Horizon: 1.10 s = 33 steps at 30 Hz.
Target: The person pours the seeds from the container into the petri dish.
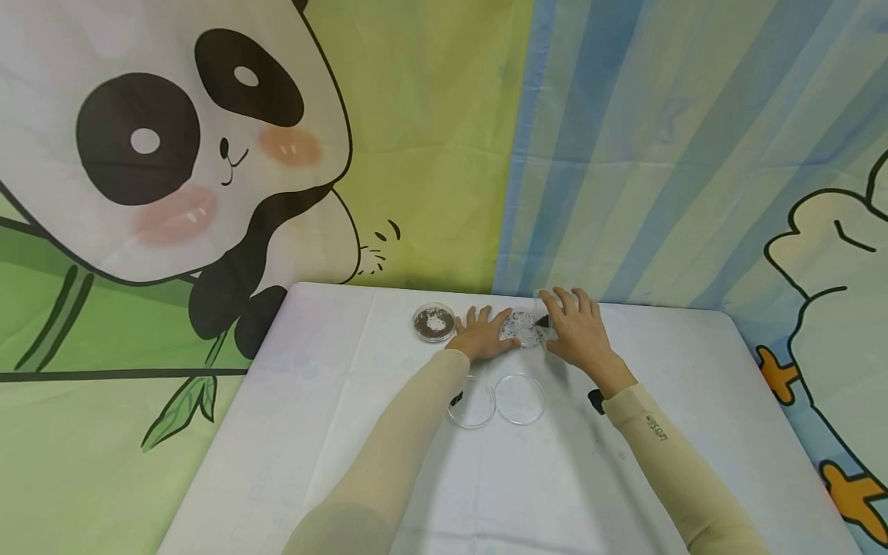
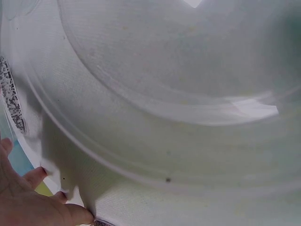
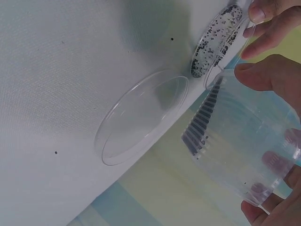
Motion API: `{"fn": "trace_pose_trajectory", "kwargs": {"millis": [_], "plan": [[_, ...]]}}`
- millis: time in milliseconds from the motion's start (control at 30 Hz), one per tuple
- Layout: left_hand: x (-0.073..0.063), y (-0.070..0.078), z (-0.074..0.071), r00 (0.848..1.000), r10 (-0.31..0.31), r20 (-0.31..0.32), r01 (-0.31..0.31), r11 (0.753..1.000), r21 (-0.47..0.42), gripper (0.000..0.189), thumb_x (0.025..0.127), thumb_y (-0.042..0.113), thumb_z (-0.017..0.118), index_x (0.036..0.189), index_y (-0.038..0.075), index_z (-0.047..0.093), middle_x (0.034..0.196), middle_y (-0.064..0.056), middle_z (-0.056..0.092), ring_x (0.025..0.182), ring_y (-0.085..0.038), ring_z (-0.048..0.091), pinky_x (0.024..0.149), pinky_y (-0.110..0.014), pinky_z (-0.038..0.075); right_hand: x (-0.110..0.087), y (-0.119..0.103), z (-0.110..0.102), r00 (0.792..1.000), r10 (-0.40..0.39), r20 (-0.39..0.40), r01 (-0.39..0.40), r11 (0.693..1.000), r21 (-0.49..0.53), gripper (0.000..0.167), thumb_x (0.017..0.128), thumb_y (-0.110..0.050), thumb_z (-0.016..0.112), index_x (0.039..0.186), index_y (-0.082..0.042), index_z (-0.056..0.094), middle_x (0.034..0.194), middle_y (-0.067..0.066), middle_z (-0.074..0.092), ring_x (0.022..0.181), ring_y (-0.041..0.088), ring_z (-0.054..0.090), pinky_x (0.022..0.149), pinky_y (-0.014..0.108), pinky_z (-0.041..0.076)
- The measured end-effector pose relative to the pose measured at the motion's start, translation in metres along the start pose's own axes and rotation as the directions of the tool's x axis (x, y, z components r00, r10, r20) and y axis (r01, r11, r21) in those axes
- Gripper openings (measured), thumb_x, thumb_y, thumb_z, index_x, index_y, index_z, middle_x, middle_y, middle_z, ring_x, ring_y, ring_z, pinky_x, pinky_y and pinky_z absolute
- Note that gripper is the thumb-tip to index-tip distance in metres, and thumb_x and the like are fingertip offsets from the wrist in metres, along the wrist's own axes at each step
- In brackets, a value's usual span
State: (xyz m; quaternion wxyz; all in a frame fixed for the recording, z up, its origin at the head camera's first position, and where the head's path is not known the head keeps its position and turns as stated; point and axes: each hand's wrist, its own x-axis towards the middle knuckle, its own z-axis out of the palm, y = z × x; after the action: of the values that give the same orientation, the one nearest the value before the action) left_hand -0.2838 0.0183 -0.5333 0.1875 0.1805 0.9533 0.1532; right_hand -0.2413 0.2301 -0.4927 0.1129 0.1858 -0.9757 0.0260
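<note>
A clear plastic cup (image 3: 244, 127) is in my right hand (image 1: 579, 327), gripped round its side by thumb and fingers. Tilted, it carries dark granules (image 3: 202, 125) along its lower wall, its mouth close to a round clear dish (image 1: 525, 327) of mixed black and white granules. My left hand (image 1: 482, 335) lies low by that dish with its fingers spread; thumb and index finger span the near-left rim. To the left of this hand stands another round dish (image 1: 434, 322), dark brown inside with a white patch in the middle.
Nearer on the white table (image 1: 388, 462) lie two round clear dishes, a left one (image 1: 473, 405) and a right one (image 1: 520, 399), side by side. A printed cloth backdrop (image 1: 430, 154) rises behind the table's far edge. Tiny dark specks dot the cloth.
</note>
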Motion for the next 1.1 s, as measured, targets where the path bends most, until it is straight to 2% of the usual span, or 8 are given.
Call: {"fn": "trace_pose_trajectory", "kwargs": {"millis": [633,1100], "plan": [[0.0031,-0.0009,0.002,1.0,0.015,-0.021,-0.015,1.0,0.003,0.075,0.097,0.067,0.044,0.161,0.039,0.016,0.165,-0.012,0.015,0.149,-0.044,0.004,0.113,-0.069,0.008,0.0012,-0.0009,0.0019,1.0,-0.005,0.014,0.005,1.0,-0.014,0.1,0.072,-0.021,0.09,0.153,-0.011,0.032,0.15,0.026,0.036,0.136,0.053,0.027,0.107,0.068,0.027],[0.0015,-0.0001,0.0021,1.0,-0.001,-0.011,0.001,1.0,-0.002,0.075,0.097,0.066,0.045,0.161,0.04,0.015,0.166,-0.011,0.014,0.15,-0.043,0.003,0.113,-0.069,0.007,0.0006,-0.0012,0.0017,0.999,-0.043,-0.031,0.043,0.999,-0.013,0.1,0.069,-0.021,0.092,0.151,-0.011,0.036,0.148,0.026,0.038,0.134,0.053,0.03,0.102,0.068,0.031]]}}
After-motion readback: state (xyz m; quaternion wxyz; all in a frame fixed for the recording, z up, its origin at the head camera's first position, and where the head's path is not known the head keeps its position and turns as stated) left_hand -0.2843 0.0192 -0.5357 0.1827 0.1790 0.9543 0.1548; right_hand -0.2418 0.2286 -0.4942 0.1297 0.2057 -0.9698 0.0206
